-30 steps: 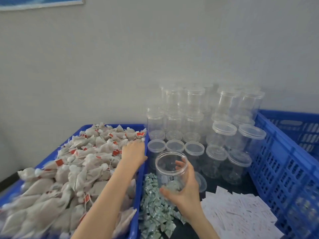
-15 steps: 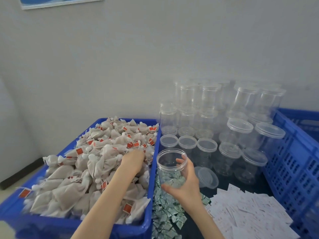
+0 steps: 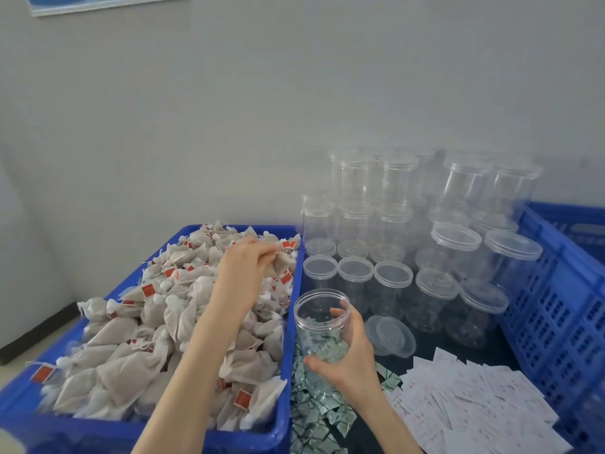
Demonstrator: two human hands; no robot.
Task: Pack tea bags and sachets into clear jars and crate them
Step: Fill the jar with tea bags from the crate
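A blue bin is standing at the left, heaped with beige mesh tea bags bearing red tags — too many to count. The left hand is hovering over the far end of the heap, its fingers curled and pinching one tea bag clear of the pile. Just right of the bin, a loose pile of green-and-silver sachets is lying on the dark tabletop, again beyond counting. The right hand is gripping one open clear jar from the side, thumb low on its wall and fingers wrapped round the far side; the jar is being held upright above the sachets, and whether it is holding any cannot be told. One loose lid is lying just right of this jar. Behind it, lidded empty jars are standing in rows and stacked in tiers against the wall — upward of twenty, the rearmost too faint to count. White paper slips are lying scattered at lower right. One blue latticed crate is bordering the right edge. A plain grey wall is filling the background, with one blue picture edge at top left.
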